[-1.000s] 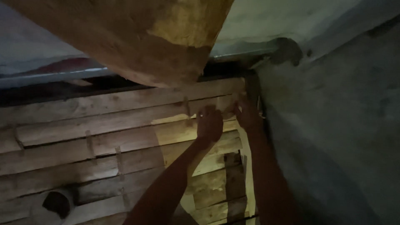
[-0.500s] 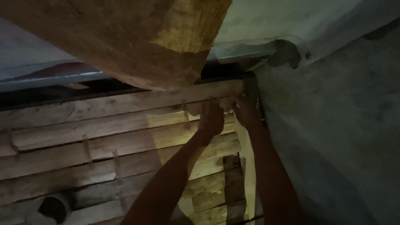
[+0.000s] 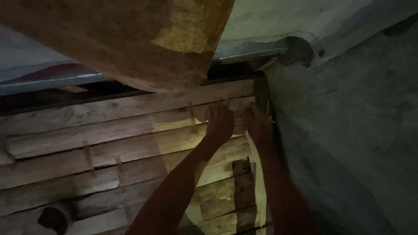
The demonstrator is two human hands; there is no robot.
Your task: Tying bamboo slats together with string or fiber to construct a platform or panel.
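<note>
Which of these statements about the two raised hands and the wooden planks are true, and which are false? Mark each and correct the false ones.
1. Both hands are pressed against the wooden planks. True: the left hand and right hand lie flat on them.
2. The right hand is nearer the grey wall. True.
3. The left hand grips a hammer. False: no tool shows in it.
4. The big beam lies under the arms. False: it crosses above the hands in the picture.

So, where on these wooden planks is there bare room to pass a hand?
The pale horizontal wooden planks left of the left hand lie bare. It is crowded where the right hand sits against the grey concrete wall.
</note>
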